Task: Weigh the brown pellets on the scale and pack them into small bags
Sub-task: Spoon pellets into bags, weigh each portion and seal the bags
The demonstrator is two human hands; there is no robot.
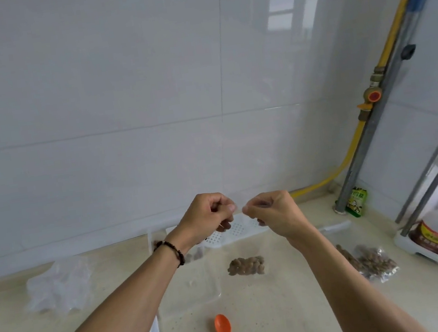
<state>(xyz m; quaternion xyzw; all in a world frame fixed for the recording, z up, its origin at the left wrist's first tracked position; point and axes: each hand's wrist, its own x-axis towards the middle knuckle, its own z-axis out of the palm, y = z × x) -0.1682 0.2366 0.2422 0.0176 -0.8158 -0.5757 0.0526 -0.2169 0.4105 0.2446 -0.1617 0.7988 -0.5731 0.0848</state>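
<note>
Nearest, at bottom centre of the frame: an orange plastic spoon, laid down on the beige counter, probably put aside while both hands are busy. Above it, at centre frame, a clear small bag hanging upright with brown pellets gathered at its bottom. Held up by its top edge between left hand and right hand, each pinching with thumb and forefinger, other fingers curled; likely to press the seal closed. At right of centre, filled bags of pellets lying together, seemingly finished. At left, crumpled clear plastic. Scale not clearly seen; perhaps the white edge at bottom left of centre.
</note>
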